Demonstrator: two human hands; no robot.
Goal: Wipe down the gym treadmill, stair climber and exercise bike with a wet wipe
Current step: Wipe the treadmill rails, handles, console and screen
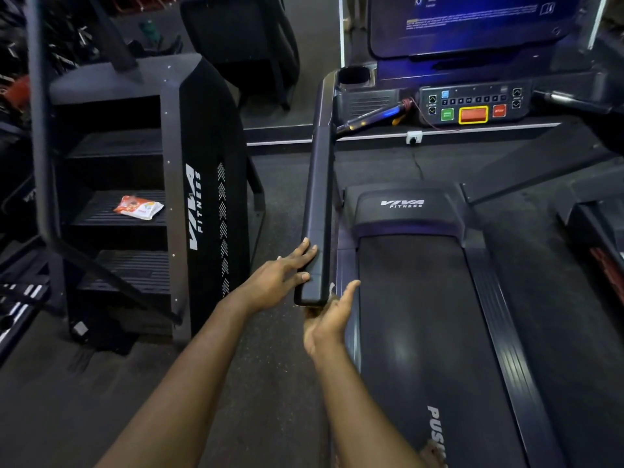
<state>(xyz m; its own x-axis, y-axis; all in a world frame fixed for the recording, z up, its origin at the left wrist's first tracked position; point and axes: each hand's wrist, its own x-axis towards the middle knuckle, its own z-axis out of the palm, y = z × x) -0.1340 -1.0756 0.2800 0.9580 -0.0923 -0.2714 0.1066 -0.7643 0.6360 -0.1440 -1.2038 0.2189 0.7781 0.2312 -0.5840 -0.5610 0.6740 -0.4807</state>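
**A:** How far along is the job?

**B:** Early, I'd judge. The person stands at the back of the black treadmill, busy at the near end of its long black left handrail.

**A:** And the hands?

**B:** The left hand lies against the outer side of the rail end, fingers straight, gripping nothing. The right hand comes up at the inner side of the same end with its thumb out. Its fingers are hidden behind the rail, so I cannot tell whether they are curled.

**A:** Where is the wipe?

**B:** Only a small white sliver shows between the right hand and the rail's lower corner. I take it for the white wet wipe held against the rail, but too little shows to be sure.

**A:** Any spares?

**B:** An orange and white packet of wipes lies on a ribbed step of the tall black stair climber, well apart to the left.

**A:** So what is left?

**B:** Of 3 machines, 1 is in hand. No surface plainly shows as wiped. I'd count as open the rest of this rail, the console with green and red buttons and the dark running belt. After that come the stair climber and the exercise bike. I cannot pick out the bike in this view.
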